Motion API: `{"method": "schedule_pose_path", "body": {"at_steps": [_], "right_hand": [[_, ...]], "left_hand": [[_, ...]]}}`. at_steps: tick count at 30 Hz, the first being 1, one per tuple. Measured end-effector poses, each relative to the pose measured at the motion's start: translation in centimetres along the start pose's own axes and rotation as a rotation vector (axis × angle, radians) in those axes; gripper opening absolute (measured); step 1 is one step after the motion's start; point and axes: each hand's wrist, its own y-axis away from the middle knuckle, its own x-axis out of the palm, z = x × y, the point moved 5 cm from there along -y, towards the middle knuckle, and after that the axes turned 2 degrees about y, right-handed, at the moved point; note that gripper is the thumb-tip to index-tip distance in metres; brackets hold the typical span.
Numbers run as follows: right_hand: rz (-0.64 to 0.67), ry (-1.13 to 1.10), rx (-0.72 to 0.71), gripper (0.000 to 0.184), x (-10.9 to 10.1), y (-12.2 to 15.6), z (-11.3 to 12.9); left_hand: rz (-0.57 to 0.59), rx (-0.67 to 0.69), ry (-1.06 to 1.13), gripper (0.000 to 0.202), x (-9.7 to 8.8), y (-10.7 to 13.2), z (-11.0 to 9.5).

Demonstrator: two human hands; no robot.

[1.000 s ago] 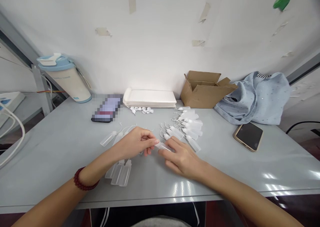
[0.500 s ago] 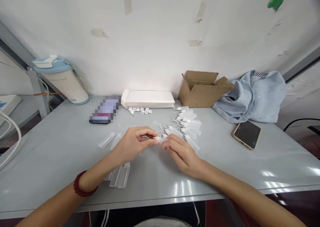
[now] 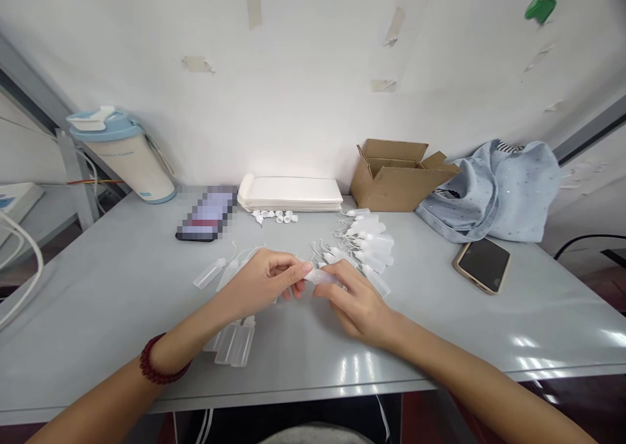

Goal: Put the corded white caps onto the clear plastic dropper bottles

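Between my two hands, above the table, is a small translucent plastic dropper bottle [image 3: 320, 276]. My left hand [image 3: 274, 276] pinches its left end between thumb and fingers, which cover that end. Around its right part, the thumb and forefinger of my right hand [image 3: 356, 298] are closed. More such bottles with thin strings at their tops lie in a heap [image 3: 374, 242] just beyond my right hand. Other stringed bottles [image 3: 209, 273] lie past my left forearm. Several bottles [image 3: 235, 346] rest nearer the front edge, partly hidden by that forearm.
Small white caps [image 3: 280, 216] lie before a stack of white packets [image 3: 293, 193]. An open cardboard box [image 3: 401, 183] and a light blue bag [image 3: 513, 190] stand at the back right. Phones [image 3: 484, 265] lie right and left, and a tumbler [image 3: 127, 157] stands at the left.
My left thumb has shifted onto the bottle's end, with the fingers curled beneath. My right fingers have opened a little around the bottle, so more of its body shows.
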Motion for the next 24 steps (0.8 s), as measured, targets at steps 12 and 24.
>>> {"method": "schedule_pose_path", "body": {"at_steps": [12,24], "right_hand": [[0.005,-0.174,0.082,0.034,0.3,0.3,-0.6],[-0.1,-0.19,0.137,0.022,0.4,0.7,-1.1]], "left_hand": [[-0.065,0.199,-0.13,0.016,-0.2,0.4,-0.7],[0.095,0.068,-0.057,0.043,0.8,-0.1,0.3]]}}
